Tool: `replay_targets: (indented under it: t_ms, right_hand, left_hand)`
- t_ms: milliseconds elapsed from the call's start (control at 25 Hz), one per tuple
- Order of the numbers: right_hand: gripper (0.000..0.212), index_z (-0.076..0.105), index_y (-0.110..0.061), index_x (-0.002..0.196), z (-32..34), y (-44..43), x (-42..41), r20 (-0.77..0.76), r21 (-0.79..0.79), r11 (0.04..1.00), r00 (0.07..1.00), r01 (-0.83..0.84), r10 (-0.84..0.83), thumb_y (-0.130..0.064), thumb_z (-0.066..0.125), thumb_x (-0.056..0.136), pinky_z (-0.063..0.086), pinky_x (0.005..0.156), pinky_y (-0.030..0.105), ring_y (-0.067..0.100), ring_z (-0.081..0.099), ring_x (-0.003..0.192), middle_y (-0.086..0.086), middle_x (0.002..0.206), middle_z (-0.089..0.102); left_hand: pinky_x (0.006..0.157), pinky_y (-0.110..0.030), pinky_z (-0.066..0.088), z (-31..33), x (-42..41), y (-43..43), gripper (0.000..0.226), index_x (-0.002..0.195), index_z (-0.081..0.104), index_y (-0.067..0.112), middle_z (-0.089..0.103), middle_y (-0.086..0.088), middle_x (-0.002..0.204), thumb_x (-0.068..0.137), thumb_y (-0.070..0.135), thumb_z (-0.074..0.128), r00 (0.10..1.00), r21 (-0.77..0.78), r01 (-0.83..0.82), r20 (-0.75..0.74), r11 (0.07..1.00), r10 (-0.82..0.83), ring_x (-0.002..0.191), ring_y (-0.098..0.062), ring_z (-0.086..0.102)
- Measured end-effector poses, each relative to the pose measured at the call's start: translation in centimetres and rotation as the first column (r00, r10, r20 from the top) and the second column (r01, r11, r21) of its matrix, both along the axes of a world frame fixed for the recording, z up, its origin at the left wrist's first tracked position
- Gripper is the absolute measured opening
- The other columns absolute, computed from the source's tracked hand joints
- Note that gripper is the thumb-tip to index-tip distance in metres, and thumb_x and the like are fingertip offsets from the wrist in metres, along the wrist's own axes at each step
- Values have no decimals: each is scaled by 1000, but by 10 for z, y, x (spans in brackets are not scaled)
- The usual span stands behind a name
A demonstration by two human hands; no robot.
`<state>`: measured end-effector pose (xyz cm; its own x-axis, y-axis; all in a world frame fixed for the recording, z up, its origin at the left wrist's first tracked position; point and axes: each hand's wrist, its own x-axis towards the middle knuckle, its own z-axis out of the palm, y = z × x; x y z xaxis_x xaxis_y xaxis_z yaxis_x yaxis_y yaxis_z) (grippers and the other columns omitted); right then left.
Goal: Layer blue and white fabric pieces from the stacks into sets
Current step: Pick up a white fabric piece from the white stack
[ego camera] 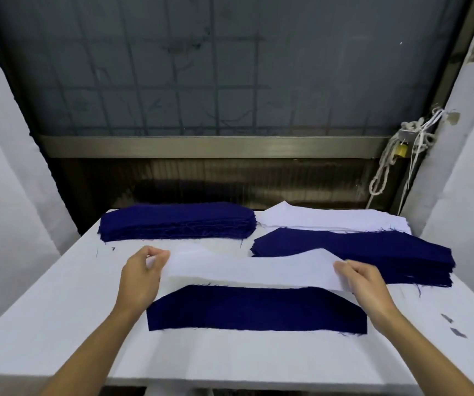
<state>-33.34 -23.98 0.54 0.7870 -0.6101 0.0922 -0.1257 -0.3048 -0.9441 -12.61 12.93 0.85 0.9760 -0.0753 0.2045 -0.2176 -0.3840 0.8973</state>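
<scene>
A white fabric piece [247, 270] is stretched between my hands just above the table. My left hand [141, 277] pinches its left end and my right hand [364, 284] pinches its right end. Directly in front of it lies a single dark blue piece [256, 308], flat on the white table [58, 304], with the white piece's near edge overlapping its far edge. A thick stack of blue pieces [177, 221] sits at the back left. A second blue stack [373, 252] sits at the right, and a white stack [330, 220] lies behind it.
Small dark fabric scraps [453, 325] lie near the table's right edge. White cloth-covered walls flank both sides. A dark window frame runs behind the table, and cords with a brass padlock [401, 150] hang at the back right.
</scene>
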Motion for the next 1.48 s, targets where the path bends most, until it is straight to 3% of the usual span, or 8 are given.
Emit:
replay_targets:
  t_ms: [80,240,360,520,680,920,1200,1480]
  right_hand:
    - [45,26,-13,66,-14,1,-10,-20,-22,1000,1000,0,0,-21,59,95,22,63,38,17,28,60,2,65,26]
    - [42,29,-8,67,-37,0,-21,-96,-82,997,995,-5,-3,-16,61,92,30,60,40,23,42,60,5,63,31]
    - [38,39,-5,63,-45,4,-23,-91,-240,970,993,45,-69,-10,66,88,41,65,41,23,50,74,5,63,47]
    - [20,56,-17,72,-47,4,-20,-103,-343,937,989,67,-108,-7,69,83,47,71,37,16,56,84,-1,74,61]
    - [28,58,-29,87,-51,4,-20,-129,-402,915,987,32,-92,-4,68,83,47,67,30,9,55,87,-4,79,62]
    - [30,60,-31,93,-56,0,-17,-152,-524,852,982,16,-112,-2,66,86,41,64,21,3,51,92,-14,83,61]
    - [24,60,-31,95,-58,0,-17,-127,-521,853,984,40,-124,-6,63,94,41,67,17,3,54,94,-21,88,60]
    - [28,63,-29,87,-54,2,-17,-135,-548,836,984,27,-120,-1,66,89,53,74,32,9,54,89,-13,86,60]
  left_hand:
    - [80,-37,51,-18,-6,6,16,88,66,22,70,14,97,100,32,62,1000,27,15,-15,1000,-15,88,-14,64]
    - [74,-24,49,-47,-22,14,12,90,63,28,70,15,96,102,28,59,999,151,46,13,987,-49,90,-5,64]
    - [69,-31,51,-62,-27,17,10,93,58,33,70,9,95,102,30,58,999,264,21,37,964,-31,82,-9,65]
    - [62,-29,46,-65,-26,16,10,96,54,34,69,2,91,102,27,58,997,318,22,64,948,-44,72,-9,63]
    - [54,-28,44,-65,-25,17,16,92,52,34,64,7,78,101,23,58,997,334,9,75,943,-36,57,-10,57]
    - [57,-31,45,-60,-28,14,19,89,54,32,60,7,67,98,16,60,996,334,5,84,943,-35,64,-12,59]
    - [66,-34,52,-57,-31,14,24,89,57,30,60,4,65,97,7,56,997,321,11,72,947,-36,68,-14,61]
    - [70,-28,47,-59,-27,14,22,87,62,23,65,5,81,91,2,63,998,292,-6,66,956,-13,80,-10,62]
